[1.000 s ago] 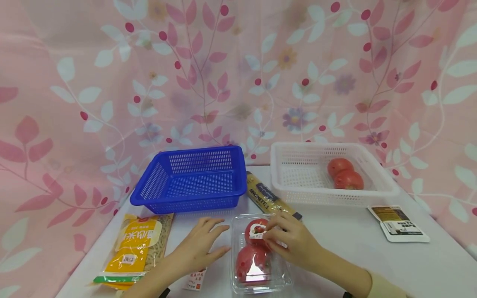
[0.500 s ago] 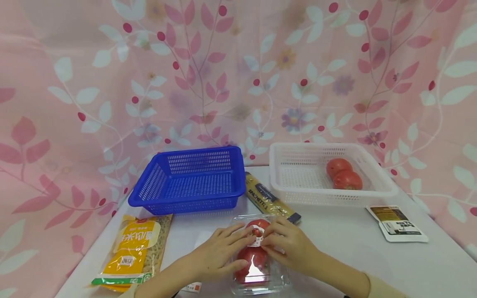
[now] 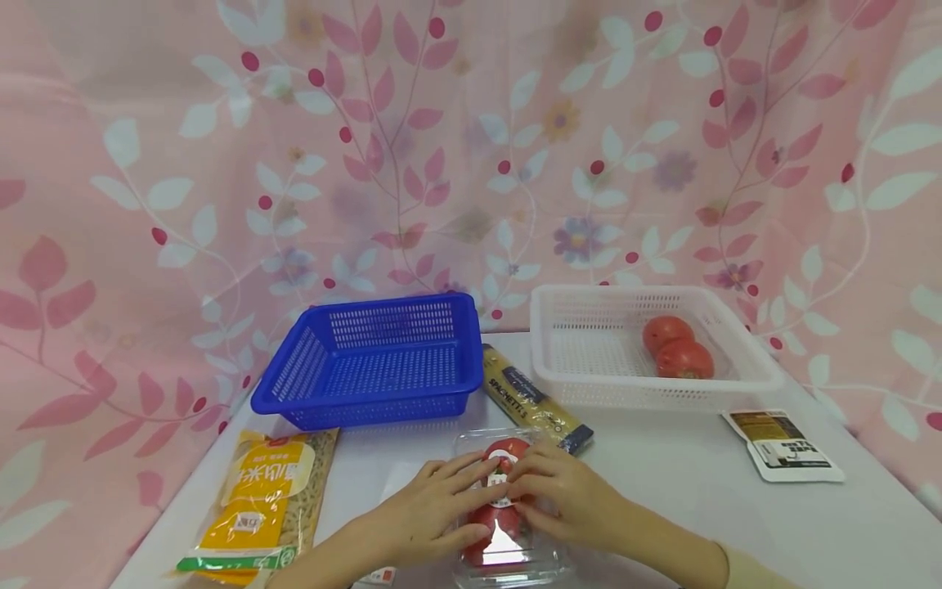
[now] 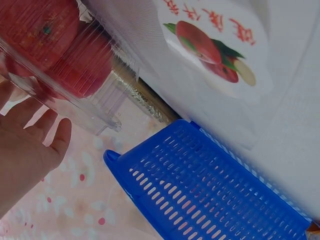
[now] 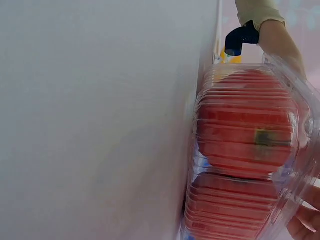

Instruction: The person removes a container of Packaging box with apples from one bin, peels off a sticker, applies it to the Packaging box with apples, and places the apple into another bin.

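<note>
Two red tomatoes lie in a clear plastic clamshell box on the white table, in front of the person. A round white sticker with a red fruit picture is over the lid. My left hand reaches across from the left, its fingers extended, fingertips at the sticker. From the right, my right hand pinches the sticker's right edge with bent fingers. In the right wrist view the box's ribbed side faces the camera. Beside the left forearm lies a white sheet printed with fruit and red characters.
A blue basket stands at the back left. The white basket at the back right holds packaged tomatoes. Between them lies a spaghetti pack. A yellow pasta bag is at left, a small pouch at right.
My left hand has moved right onto the box, its fingers now at the sticker. My right hand and the sticker have shifted slightly toward the person. The sticker lies lower over the tomatoes.
</note>
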A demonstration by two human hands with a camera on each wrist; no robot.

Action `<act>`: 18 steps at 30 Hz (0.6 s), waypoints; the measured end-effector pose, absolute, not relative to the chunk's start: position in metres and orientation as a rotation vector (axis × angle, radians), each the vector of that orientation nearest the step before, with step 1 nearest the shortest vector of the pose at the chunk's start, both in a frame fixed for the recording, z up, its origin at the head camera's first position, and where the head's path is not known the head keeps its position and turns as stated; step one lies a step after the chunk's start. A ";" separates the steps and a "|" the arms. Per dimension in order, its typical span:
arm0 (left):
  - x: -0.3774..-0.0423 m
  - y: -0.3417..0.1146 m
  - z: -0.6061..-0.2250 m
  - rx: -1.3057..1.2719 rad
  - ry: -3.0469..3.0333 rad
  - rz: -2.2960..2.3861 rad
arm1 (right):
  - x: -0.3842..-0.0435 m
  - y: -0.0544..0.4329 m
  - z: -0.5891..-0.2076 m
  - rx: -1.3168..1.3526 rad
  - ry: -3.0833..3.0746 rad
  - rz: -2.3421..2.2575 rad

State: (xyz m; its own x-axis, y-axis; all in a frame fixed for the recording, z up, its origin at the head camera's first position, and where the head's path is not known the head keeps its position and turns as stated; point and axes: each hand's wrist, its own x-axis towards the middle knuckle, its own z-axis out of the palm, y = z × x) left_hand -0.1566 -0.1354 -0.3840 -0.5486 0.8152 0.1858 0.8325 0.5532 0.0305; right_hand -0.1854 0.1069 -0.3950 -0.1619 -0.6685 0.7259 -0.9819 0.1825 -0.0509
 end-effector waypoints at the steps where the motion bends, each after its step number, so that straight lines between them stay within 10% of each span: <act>1: -0.156 -0.136 -0.384 -1.413 -2.623 -0.159 | -0.184 0.108 -0.395 1.553 -1.932 0.704; 18: -0.149 -0.146 -0.377 -1.526 -2.398 -0.187 | -0.176 0.114 -0.389 1.742 -1.826 0.509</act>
